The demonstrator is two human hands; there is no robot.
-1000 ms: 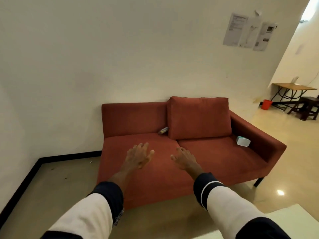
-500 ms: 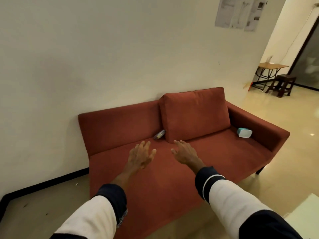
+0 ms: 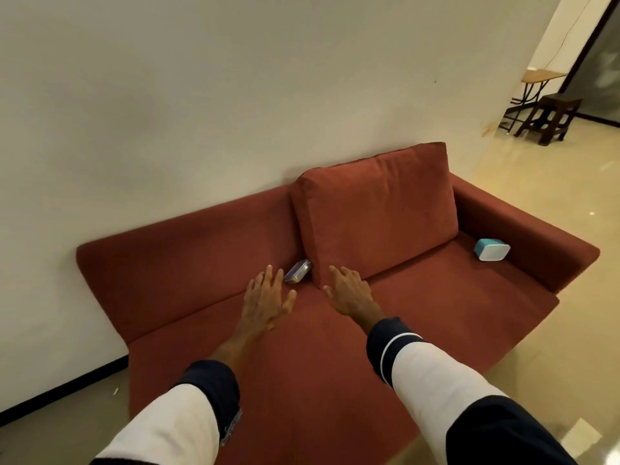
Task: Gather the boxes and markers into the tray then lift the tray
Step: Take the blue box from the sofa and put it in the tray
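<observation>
Both hands out over red sofa [image 3: 188,263], palms down, fingers spread, holding nothing. Left hand [image 3: 266,302] centre frame, fingertips just short of small tin [image 3: 298,270], tin just upper right of them. Right hand [image 3: 349,292] near cushion [image 3: 375,213] base. Tin flat, silvery-grey, tilted, wedged against cushion edge. White-teal box [image 3: 491,250] far right, by armrest, well apart from both hands.

The sofa [image 3: 335,347] is soft red cloth, not shiny. The small box [image 3: 297,271] by the cushion [image 3: 375,216] looks like shiny metal or plastic, and the floor [image 3: 543,182] is smooth and shiny.
</observation>
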